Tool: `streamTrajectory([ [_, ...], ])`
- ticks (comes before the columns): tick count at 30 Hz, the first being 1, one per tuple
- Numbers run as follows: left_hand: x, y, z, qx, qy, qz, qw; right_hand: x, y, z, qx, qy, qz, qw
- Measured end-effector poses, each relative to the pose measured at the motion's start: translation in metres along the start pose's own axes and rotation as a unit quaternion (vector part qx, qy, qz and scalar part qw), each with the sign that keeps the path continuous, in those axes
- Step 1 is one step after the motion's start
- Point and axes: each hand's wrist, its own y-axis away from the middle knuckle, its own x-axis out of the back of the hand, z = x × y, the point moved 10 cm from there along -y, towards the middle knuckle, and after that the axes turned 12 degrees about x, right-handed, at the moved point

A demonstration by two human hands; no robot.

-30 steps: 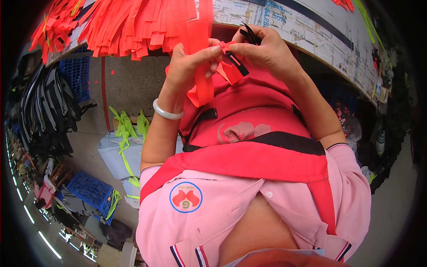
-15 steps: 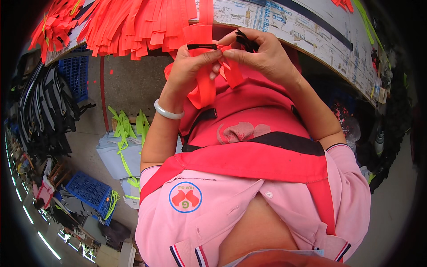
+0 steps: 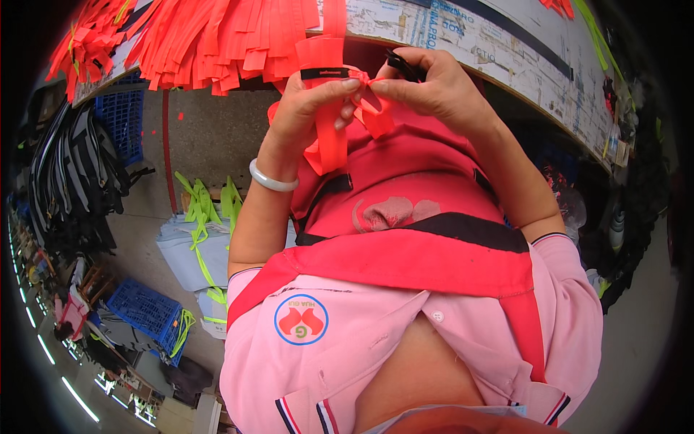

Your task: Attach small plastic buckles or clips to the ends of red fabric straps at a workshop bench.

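My left hand (image 3: 300, 108) pinches an orange-red fabric strap (image 3: 331, 137), whose loops hang over the apron. A small black label (image 3: 325, 73) lies across that strap just above the left thumb. My right hand (image 3: 442, 90) is closed, with thumb and fingertips on a twisted or knotted part of the same orange-red material, close to the left fingertips. Thin black pieces (image 3: 405, 66), too small to name, are tucked between the right thumb and forefinger. Both hands are held in front of the table edge, above the red apron (image 3: 405, 166).
A worn, light table (image 3: 520, 72) runs across the far side. Many orange-red straps (image 3: 224, 43) drape over its edge. Black and grey straps (image 3: 72, 173) hang at the left. Grey bundles tied with yellow-green strips (image 3: 189, 249) and a blue crate (image 3: 144, 311) are on the floor.
My right hand has drawn slightly to the right, away from the left, pulling the twisted part straighter. The black label has turned and now shows its face more fully.
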Motion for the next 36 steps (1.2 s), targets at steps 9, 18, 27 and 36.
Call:
streamTrajectory([
  [9,-0.001,0.003,0.006,0.001,-0.063,-0.003,0.998,-0.001,-0.002,0.002,-0.029,0.040,-0.033,0.998],
  [18,-0.002,0.005,0.017,-0.028,-0.084,0.017,0.996,0.002,-0.005,0.013,-0.006,-0.018,0.025,0.999],
  [27,-0.010,0.017,0.018,-0.111,-0.060,0.091,0.988,0.005,0.001,-0.024,0.190,0.022,0.103,0.976],
  [36,-0.016,0.030,0.034,-0.228,-0.191,0.133,0.945,-0.003,0.004,-0.058,0.300,0.192,0.066,0.932],
])
